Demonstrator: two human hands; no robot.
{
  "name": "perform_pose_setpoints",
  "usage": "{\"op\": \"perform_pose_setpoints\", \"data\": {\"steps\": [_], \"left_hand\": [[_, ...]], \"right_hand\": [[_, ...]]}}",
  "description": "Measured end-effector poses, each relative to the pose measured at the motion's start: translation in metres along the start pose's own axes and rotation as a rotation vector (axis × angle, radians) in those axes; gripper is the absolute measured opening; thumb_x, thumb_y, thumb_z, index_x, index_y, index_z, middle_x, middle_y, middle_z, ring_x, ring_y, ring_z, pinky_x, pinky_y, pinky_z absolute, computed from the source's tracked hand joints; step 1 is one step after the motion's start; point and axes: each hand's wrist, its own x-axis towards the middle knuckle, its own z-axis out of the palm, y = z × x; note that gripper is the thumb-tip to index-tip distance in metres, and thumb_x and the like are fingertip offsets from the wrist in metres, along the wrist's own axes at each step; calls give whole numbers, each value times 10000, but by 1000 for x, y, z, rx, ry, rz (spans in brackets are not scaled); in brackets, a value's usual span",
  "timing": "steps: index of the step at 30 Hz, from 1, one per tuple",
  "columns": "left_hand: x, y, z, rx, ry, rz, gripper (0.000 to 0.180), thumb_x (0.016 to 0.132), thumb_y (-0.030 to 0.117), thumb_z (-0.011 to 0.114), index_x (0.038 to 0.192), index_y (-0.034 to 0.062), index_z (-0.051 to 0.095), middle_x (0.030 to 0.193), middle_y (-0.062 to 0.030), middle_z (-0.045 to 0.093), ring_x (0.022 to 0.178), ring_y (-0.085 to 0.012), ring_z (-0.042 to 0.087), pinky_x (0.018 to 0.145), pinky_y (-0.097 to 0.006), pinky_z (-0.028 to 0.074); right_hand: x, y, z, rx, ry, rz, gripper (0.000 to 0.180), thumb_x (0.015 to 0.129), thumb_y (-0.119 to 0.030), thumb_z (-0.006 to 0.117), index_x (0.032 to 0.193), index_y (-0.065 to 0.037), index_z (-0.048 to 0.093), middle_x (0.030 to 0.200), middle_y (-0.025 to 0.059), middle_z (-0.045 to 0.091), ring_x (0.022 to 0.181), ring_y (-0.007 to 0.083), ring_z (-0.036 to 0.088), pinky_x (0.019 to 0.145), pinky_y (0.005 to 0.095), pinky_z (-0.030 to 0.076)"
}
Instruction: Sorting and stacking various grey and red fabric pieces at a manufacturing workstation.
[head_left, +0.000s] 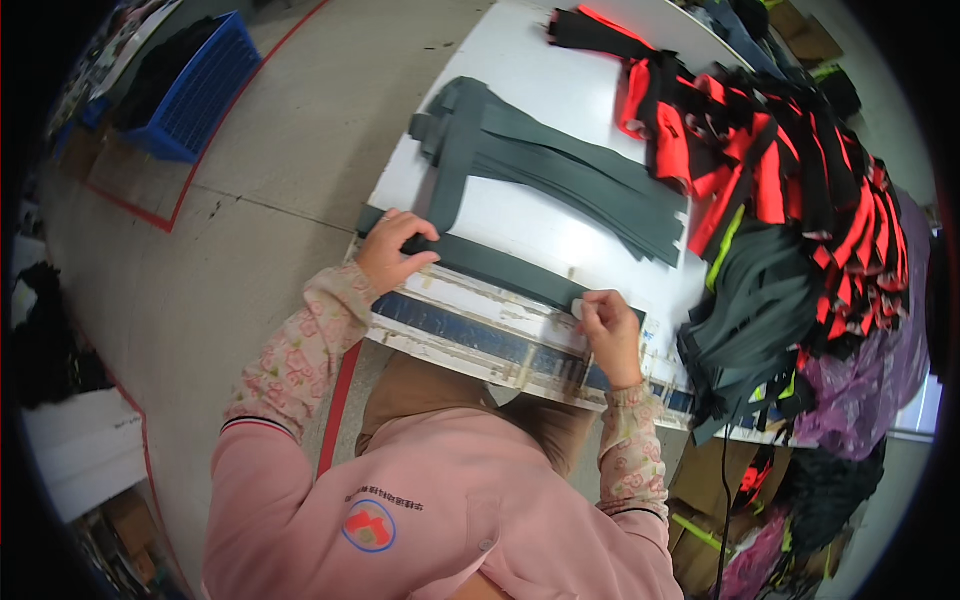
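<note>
A long grey-green fabric strip [510, 268] lies along the near edge of the white table, running from under my left hand to my right hand. Near the strip's left end, my left hand [395, 250] has its thumb and fingers curled down on it. At the other end, my right hand [612, 330] is closed in a pinch. A small white rounded piece [577, 309], perhaps chalk, shows at its fingertips. Just beyond lies a fanned stack of grey-green strips [570, 175], with one strip [457, 170] lying across its left part.
Black and bright orange fabric pieces [770, 190] are heaped on the table's right side, beside more grey-green strips [750, 310] and a purple plastic bag [850, 390]. The table's front edge [480, 335] has worn, taped bands. A blue crate [205, 95] stands on the floor at far left.
</note>
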Motion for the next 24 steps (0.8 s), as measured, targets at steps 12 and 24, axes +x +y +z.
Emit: {"op": "perform_pose_setpoints", "data": {"steps": [12,24], "left_hand": [[2,4,1,23,-50,-48,270,747,109,778,972,75,632,955,-56,629,947,-266,541,853,-364,446],[-2,0,16,-157,198,-101,117,869,2,593,962,71,580,882,-88,603,836,-294,556,790,-366,444]], "right_hand": [[-7,-2,-3,-278,50,-127,105,924,-65,603,985,20,612,687,71,634,561,126,594,525,271,464],[16,-59,55,-84,-65,-158,533,922,-58,596,1428,-28,431,633,48,580,567,114,580,532,298,468]]}}
